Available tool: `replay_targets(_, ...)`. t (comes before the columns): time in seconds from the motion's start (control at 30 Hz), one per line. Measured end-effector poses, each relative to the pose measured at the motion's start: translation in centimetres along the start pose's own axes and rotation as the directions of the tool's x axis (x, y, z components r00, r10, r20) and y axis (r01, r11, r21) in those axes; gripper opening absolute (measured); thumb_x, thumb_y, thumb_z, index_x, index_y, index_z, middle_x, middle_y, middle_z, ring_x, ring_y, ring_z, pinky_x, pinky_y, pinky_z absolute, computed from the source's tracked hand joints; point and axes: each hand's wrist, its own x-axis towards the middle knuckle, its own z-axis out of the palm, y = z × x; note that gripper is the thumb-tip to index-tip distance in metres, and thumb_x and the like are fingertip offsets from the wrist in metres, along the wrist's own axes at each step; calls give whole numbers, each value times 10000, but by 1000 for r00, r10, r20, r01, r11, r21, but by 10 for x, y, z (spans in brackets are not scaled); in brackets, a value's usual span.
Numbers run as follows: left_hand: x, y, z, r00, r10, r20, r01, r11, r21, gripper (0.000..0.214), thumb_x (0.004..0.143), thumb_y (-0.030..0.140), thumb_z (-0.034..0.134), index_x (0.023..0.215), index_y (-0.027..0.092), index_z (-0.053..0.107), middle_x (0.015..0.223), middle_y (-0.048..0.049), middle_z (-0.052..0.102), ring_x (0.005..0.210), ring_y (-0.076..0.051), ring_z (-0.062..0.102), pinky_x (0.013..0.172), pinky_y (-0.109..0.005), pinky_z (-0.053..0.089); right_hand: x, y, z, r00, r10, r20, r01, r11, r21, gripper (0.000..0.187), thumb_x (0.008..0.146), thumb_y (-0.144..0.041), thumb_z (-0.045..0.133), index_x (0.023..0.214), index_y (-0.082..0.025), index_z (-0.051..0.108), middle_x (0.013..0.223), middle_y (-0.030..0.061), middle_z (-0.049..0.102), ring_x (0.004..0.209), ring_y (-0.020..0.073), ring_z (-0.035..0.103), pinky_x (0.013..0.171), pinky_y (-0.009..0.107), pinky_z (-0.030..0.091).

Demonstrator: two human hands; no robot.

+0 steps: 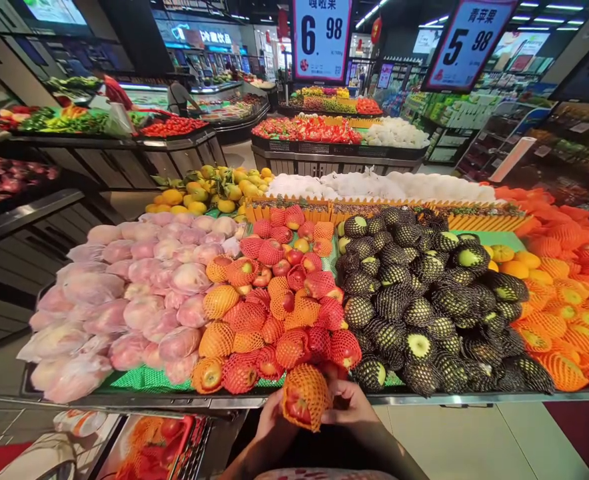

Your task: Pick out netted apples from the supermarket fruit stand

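A hanging price sign (323,40) shows 嘎啦果, partly cut off at the top, above a large 6.98; the lettering after it is too small to read with certainty. To its right, a tilted price sign (467,45) reads 青苹果 and 5.98. Far back on the left, a lit shop sign (214,37) ends in 饮品.

Below these, the person's left hand (275,419) and right hand (353,405) hold 1 netted apple (308,395) between them, at the front edge of the counter (424,401). The apple is rounded and wears a stretchy orange mesh sleeve with diamond-shaped openings; red skin shows at its lower left. The left fingers curl against its left side and the right fingers press its right side, so it is pinched between the 2 hands.

Just beyond lies a heap of red apples (247,315) in red and orange mesh. On its left are pale pink fruits (144,287) in thin, crinkled, translucent wrapping; on its right, green apples (419,343) in black mesh. A slatted yellow fence (289,212) runs behind. At lower left, a cart (187,440) with a red edge holds red and orange items (149,440).
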Motion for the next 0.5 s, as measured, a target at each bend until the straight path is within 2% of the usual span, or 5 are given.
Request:
replay_targets(0.13,-2,-2,5,992,-11,126,8,1000,25,585,678,605,761,1075,176,768,1060,-114,753,1245,-380,584,1036,-420,445,-1,-9,4,998,-47,-50,43,996,-79,342,597,-340,910,670,-160,630,726,-34,591,673,105,506,674,245,402)
replay_targets(0.2,-3,-1,6,992,0,123,-7,998,58,566,675,534,798,1133,204,754,1094,-100,749,1265,-357,576,1079,-400,416,0,-12,9,996,-66,-62,60,994,-90,364,574,-344,924,674,-159,627,687,-44,567,648,99,482,649,241,385)
replay_targets(0.3,-5,4,4,997,-43,67,40,998,47,457,725,486,778,1073,191,775,1045,-90,758,1225,-334,607,1095,-387,410,2,-10,18,997,-61,-57,53,991,-122,375,618,-368,905,716,-156,611,709,-32,591,655,94,491,642,234,378)
replay_targets(0.4,-7,6,-2,999,-48,3,48,999,-8,460,709,529,784,983,159,786,947,-99,761,1119,-341,658,1014,-396,475,7,1,23,999,13,37,-9,994,-108,406,688,-460,844,765,-181,560,707,-30,609,585,84,485,561,221,360)
replay_targets(0.5,-12,6,-9,1000,7,-30,-10,998,-69,494,616,576,828,867,153,780,975,-117,752,1120,-381,645,953,-420,506,15,11,19,978,127,167,-98,981,-170,418,637,-429,880,816,-175,600,730,-22,641,564,85,504,543,224,368)
